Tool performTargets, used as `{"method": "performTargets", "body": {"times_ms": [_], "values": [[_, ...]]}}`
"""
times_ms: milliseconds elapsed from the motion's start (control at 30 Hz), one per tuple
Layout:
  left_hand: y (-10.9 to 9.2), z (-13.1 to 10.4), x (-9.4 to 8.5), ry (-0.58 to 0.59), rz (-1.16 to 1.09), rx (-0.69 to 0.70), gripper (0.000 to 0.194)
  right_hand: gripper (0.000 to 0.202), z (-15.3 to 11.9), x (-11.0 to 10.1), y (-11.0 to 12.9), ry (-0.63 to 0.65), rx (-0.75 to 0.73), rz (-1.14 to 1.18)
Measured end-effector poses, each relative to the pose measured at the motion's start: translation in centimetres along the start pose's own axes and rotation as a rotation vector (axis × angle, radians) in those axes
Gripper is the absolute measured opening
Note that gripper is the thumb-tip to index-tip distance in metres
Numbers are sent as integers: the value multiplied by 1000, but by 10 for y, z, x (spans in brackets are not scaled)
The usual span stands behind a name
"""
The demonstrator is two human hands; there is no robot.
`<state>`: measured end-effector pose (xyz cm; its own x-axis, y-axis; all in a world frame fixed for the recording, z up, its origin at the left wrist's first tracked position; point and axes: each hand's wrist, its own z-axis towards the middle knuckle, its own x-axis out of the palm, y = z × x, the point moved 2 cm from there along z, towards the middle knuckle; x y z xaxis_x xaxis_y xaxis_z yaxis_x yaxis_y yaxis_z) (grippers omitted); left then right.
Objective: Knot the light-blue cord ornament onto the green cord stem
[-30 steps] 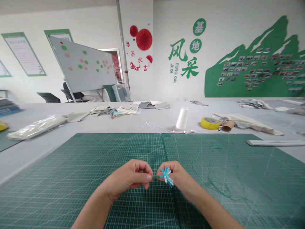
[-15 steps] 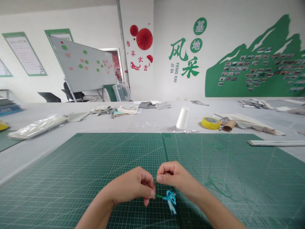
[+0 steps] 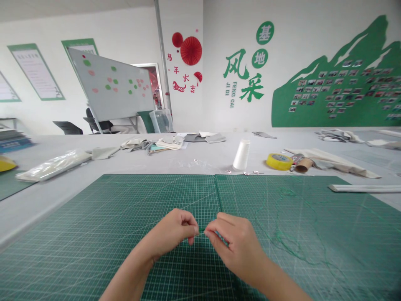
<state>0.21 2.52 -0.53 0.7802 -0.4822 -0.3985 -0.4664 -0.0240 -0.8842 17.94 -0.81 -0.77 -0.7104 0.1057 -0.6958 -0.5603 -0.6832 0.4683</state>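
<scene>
I'm watching both hands meeting low over the green cutting mat [image 3: 125, 217] — left hand [image 3: 171, 234] curled, thumb and forefinger pressed together on something thin at their tips, right hand [image 3: 238, 246] cupped over the small blue ribbon bow [image 3: 223, 238], of which only a sliver is showing between its fingers [image 3: 219, 228]. The two pinches are sitting just apart, tip to tip; I can't tell whether a wire or thread is running between them, it's too fine. My read on the risk: the bow is mostly hidden inside the right palm, so any slack in that grip is letting it twist or crush unseen. The left pinch is working on very little material — if it's slipping, whatever it's holding is springing free and dropping onto the mat under the knuckles. Loose green thread [image 3: 282, 234] is lying tangled just right of the right hand, near enough that I judge a sideways sweep is snagging it and dragging it into the work. The white spool [image 3: 241, 154] and yellow tape roll [image 3: 277, 161] are standing well beyond the fingertips, no threat.
</scene>
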Motion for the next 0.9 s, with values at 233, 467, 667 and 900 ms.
{"method": "performTargets", "body": {"times_ms": [233,467,667,900], "values": [[-2,3,-5,-131,-107,2,16,30,-3,5,-2,-40,-63,-101],[-6,1,-6,-102,-292,5,23,29,-4,9,-7,-15,34,-29],[-6,0,-7,-53,-403,27,23,24,-3,11,-12,-34,149,150],[-7,-4,-6,91,-454,41,18,23,2,13,-22,-50,328,439]]}}
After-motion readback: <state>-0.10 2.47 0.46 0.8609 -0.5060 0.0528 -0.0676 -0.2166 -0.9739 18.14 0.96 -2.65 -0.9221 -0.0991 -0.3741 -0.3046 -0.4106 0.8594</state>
